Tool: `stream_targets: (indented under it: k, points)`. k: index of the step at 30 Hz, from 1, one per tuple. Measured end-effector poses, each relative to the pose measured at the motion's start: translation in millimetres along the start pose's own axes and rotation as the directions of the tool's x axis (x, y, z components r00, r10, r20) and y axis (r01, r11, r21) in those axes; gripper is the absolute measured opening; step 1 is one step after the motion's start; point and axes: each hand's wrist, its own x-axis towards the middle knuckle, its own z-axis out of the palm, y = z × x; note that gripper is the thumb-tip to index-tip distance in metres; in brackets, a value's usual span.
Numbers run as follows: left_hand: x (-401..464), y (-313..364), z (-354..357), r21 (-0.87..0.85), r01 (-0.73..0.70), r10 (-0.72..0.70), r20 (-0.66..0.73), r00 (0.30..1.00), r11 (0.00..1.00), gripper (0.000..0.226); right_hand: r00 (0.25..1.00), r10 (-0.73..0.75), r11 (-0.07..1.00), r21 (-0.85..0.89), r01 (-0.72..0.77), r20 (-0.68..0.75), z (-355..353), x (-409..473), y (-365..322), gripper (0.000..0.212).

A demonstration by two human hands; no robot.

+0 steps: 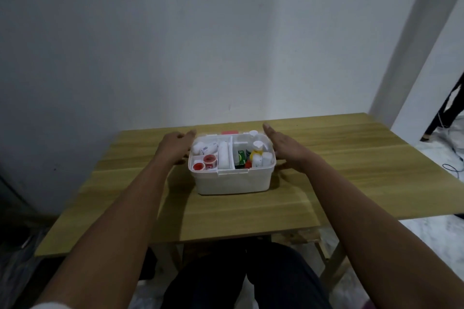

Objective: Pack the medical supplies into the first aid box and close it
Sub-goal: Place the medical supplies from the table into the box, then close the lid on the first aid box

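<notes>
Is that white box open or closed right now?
Open. The first aid box has no lid on top; bottles and rolls inside its compartments show plainly.

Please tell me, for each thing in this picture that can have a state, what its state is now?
Box: open, no lid on it, upright on the table.
Tray: seated in the box top, filled with supplies.
Red-capped jars: upright, in the tray's front left compartment.
White bottles: upright, in the right compartment.
Left hand: open, at the box's left side.
Right hand: open, at the box's right side.

L hand (175,145), R hand (285,147): open, extended fwd
</notes>
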Motion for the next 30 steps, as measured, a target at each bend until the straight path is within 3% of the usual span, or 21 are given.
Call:
stream_targets:
  k: [2,6,9,11,19,23,30]
  points:
    - [5.4,-1.3,3.5,-0.138,0.091,-0.074,0.127,0.989,0.986,0.062,0.999,0.044,0.998,0.054,-0.043,-0.002,0.7,9.9,2.5,0.074]
    - [22.0,-6.5,10.0,-0.258,0.19,-0.089,0.358,0.929,0.947,0.089,0.988,0.144,0.985,0.102,-0.138,-0.05,3.3,36.5,9.0,0.09]
    - [46.0,-15.7,12.2,-0.347,0.277,-0.119,0.413,0.903,0.896,0.113,0.978,0.198,0.974,0.121,-0.189,-0.063,2.5,56.5,4.4,0.107]
    - [61.5,-17.3,11.5,-0.373,0.3,-0.117,0.442,0.889,0.878,0.114,0.975,0.209,0.968,0.16,-0.194,-0.081,1.0,65.9,-1.5,0.106]
    - [43.4,26.1,-5.4,-0.464,0.162,-0.005,0.323,0.947,0.871,0.121,0.987,0.08,0.964,0.262,-0.041,-0.137,-4.3,60.0,-37.7,0.1]
    - [15.0,38.1,-14.8,-0.499,0.047,0.072,0.217,0.973,0.865,0.108,0.968,-0.024,0.971,0.225,0.082,-0.248,-2.7,33.4,-52.1,0.097]
    - [-39.8,26.3,-14.8,-0.353,-0.156,0.191,0.068,0.979,0.923,0.085,0.883,-0.162,0.95,0.173,0.261,-0.441,11.8,-22.4,-38.5,0.085]
